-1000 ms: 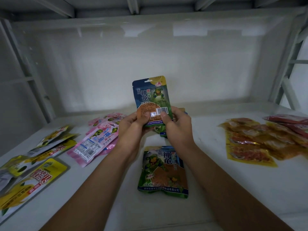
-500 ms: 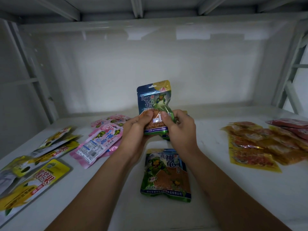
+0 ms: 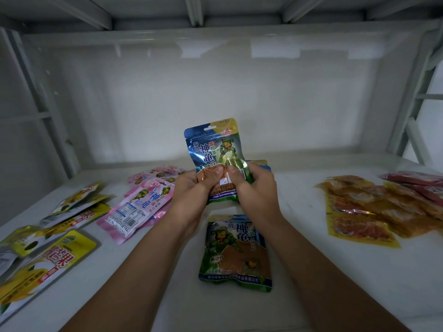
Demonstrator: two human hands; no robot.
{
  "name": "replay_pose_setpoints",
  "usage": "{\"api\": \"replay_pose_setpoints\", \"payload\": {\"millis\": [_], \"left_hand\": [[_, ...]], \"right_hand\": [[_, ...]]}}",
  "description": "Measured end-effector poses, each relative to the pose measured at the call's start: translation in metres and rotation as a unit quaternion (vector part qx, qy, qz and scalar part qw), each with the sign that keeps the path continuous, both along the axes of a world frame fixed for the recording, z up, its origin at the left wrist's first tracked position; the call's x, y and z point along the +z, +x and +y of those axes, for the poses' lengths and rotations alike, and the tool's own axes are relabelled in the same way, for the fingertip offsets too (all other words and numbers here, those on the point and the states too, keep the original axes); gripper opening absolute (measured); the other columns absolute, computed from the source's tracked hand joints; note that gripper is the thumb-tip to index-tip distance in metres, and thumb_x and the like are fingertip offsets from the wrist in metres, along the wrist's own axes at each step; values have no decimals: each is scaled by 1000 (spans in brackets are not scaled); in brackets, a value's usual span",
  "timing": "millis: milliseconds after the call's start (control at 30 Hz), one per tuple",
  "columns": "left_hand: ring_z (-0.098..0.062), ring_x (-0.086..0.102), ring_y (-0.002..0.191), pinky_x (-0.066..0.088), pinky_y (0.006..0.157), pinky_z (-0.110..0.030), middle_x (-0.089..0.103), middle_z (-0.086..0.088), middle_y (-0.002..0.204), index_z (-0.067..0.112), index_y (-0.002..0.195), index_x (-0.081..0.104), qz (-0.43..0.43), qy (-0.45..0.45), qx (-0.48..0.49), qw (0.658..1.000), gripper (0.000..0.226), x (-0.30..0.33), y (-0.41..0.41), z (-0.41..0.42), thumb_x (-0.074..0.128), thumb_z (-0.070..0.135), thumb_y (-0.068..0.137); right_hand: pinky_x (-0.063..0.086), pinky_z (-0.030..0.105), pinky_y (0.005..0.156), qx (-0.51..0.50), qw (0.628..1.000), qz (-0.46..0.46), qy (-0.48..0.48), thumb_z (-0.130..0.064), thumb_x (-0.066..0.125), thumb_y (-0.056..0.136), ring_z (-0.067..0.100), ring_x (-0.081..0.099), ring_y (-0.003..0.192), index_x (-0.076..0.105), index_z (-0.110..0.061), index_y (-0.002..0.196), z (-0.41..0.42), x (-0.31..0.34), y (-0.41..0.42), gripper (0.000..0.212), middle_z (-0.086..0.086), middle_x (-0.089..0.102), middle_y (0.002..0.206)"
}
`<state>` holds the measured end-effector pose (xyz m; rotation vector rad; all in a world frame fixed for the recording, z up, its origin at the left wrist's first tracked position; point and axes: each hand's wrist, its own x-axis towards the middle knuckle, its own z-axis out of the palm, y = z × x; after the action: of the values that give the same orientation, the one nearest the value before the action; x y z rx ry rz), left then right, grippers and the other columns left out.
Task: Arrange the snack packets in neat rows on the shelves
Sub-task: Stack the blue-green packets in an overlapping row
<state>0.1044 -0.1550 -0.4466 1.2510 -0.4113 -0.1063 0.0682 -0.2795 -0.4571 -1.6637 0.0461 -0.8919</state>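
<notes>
Snack packets: the blue packet (image 3: 214,149) is upright above the shelf (image 3: 335,271), mid-depth, centre. Left hand (image 3: 191,195) and right hand (image 3: 256,192) both pinch its lower half, thumbs on the front face, fingers curled behind. At least one more blue packet (image 3: 260,164) peeks out behind the right hand; can't tell if it's held or lying on the shelf.

Step in hand, my read: flatten and square this one, then lay it down in line with the green packet (image 3: 236,252) lying flat just below the hands. Match face-up orientation, edges parallel to the shelf front, no overlap.

Counts, as far as visible:
- green: 1 flat
- blue: 1 held, 1+ behind
- pink packets (image 3: 141,202): loose pile, about 3–4, overlapping
- yellow packets (image 3: 48,257): about 5, far left, partly cut off
- orange packets (image 3: 364,212): overlapped stack, exact number unclear
- red packets (image 3: 417,180): 2 or so, far right edge
</notes>
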Motion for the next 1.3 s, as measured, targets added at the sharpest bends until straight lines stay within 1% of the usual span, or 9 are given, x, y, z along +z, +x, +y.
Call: {"api": "replay_pose_setpoints", "payload": {"millis": [100, 233, 333, 600, 800, 967, 1100, 1233, 1300], "left_hand": [[-34, 76, 94, 62, 88, -44, 78, -21, 105, -2, 106, 76, 11, 4, 0, 1000, 23, 0, -1, -1, 69, 19, 99], [-28, 77, 87, 61, 71, -34, 79, -17, 102, 0, 114, 74, 42, 12, -4, 999, 27, 3, -2, -2, 68, 22, 100], [-31, 78, 92, 64, 75, -36, 79, -17, 105, 1, 114, 73, 54, 3, 13, 998, 21, 4, 2, 0, 70, 15, 99], [-29, 78, 87, 63, 69, -34, 80, -17, 102, 0, 112, 72, 47, 41, 11, 998, 16, 3, 0, -1, 66, 10, 101], [-31, 78, 88, 61, 72, -37, 80, -14, 99, 5, 106, 73, 70, 38, 19, 997, 21, 7, 0, -1, 70, 25, 99], [-35, 78, 92, 65, 75, -45, 81, -13, 102, 9, 112, 75, 62, 22, 42, 997, 20, 10, -1, 1, 61, 22, 105], [-29, 77, 78, 62, 65, -37, 81, -13, 95, 8, 104, 76, 69, 62, 52, 994, 17, 8, -2, 0, 64, 20, 103], [-32, 74, 79, 61, 81, -53, 78, -21, 98, 5, 104, 76, 84, 90, 35, 992, 15, 8, -4, -3, 67, 16, 99], [-33, 76, 81, 62, 79, -51, 80, -18, 96, 7, 107, 77, 90, 109, 21, 990, 16, 7, -5, -5, 65, 14, 98]], "right_hand": [[60, 49, 73, -8, 1000, 8, -4, -34, 68, 98, 24, 73, 76, 75, -9, 88, -1, 0, 1, 29, 6, 74, 78], [58, 42, 67, -25, 999, 6, -30, -33, 65, 102, 25, 71, 76, 71, -5, 86, -2, -2, 4, 32, 8, 72, 79], [50, 32, 60, -19, 999, 11, -23, -24, 64, 102, 26, 69, 75, 69, -4, 86, -2, -3, 5, 26, 11, 69, 79], [57, 57, 69, -3, 999, 0, 46, -39, 67, 85, 39, 68, 73, 68, -10, 81, 1, 3, -1, 29, 23, 66, 79], [44, 31, 59, -21, 999, 17, 37, -27, 71, 97, 11, 50, 57, 53, -20, 59, -4, 1, -2, 43, -5, 51, 56], [57, 65, 77, 24, 996, 57, 68, -55, 62, 72, 48, 70, 85, 66, -1, 82, 3, 6, -2, 55, 27, 68, 86], [54, 58, 75, 17, 997, 51, 60, -66, 62, 82, 34, 65, 70, 56, 6, 82, -1, 5, -3, 72, 28, 61, 77], [58, 52, 75, -12, 995, 52, 84, -26, 66, 93, 27, 70, 76, 68, -11, 99, -6, 5, -5, 16, 4, 70, 81], [61, 46, 76, -15, 992, 70, 103, -5, 60, 94, 26, 74, 85, 66, -21, 120, -9, 5, -4, 32, 6, 75, 100]]}}
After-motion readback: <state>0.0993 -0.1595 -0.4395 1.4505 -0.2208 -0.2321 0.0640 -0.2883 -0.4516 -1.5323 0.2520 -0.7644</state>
